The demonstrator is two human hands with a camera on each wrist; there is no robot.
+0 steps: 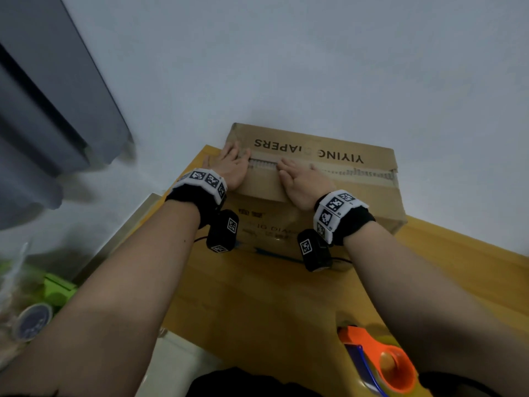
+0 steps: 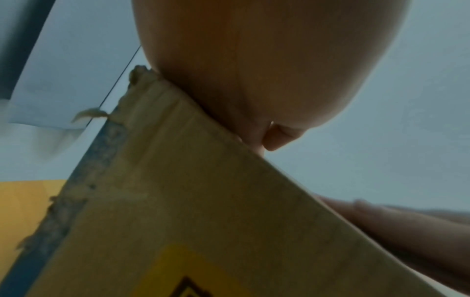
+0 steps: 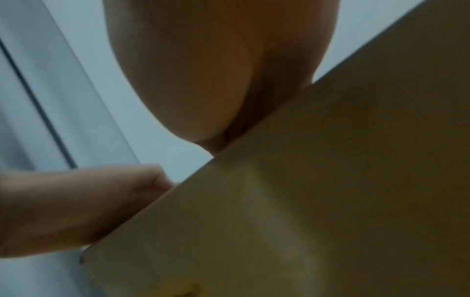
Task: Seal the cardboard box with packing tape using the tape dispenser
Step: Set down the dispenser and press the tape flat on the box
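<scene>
Head view: brown cardboard box (image 1: 312,179) printed "YIYING DIAPERS" sits on yellow wooden table (image 1: 257,305) against the wall. Left hand (image 1: 233,167) and right hand (image 1: 303,181) lie flat, fingers straight, pressing the top flaps at the centre seam; neither grips anything. Orange tape dispenser (image 1: 380,362) lies on table's near edge, well apart from box.

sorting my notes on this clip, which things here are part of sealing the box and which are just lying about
Part of the job:
cardboard box
tape dispenser
left hand
right hand

Lying about:
green item
round lid
grey cabinet
</scene>
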